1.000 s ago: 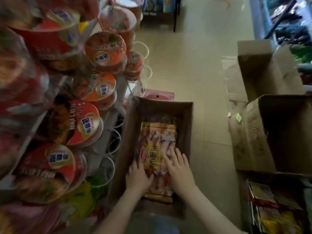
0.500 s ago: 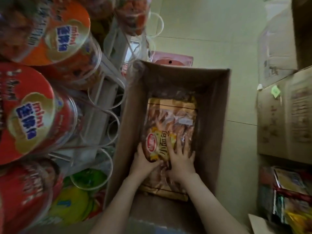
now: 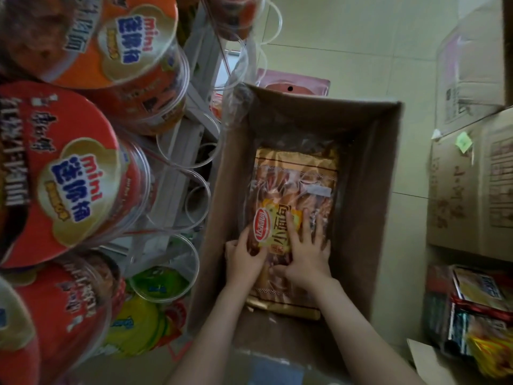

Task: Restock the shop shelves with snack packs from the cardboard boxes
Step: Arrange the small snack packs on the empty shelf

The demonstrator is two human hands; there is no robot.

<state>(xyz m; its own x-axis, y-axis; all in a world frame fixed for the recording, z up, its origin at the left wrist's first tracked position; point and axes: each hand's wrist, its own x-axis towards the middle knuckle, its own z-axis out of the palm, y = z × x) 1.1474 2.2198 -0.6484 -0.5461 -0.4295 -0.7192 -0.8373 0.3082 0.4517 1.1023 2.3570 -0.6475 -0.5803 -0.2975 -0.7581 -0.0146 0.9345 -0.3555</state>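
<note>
Both in the cardboard box: left hand gripping the snack pack at its left edge, right hand flat on top, fingers spread.

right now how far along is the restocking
Done: noodle cups already sit in the rack. In hand: both hands are in the open cardboard box, left hand gripping the bread pack edge, right hand flat on top. Left: lifting it out and shelving it; another box waits.

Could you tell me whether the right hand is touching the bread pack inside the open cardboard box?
Touching. In the head view the right hand lies flat on the bread pack, fingers spread across its yellow label, with no gap visible.
</note>
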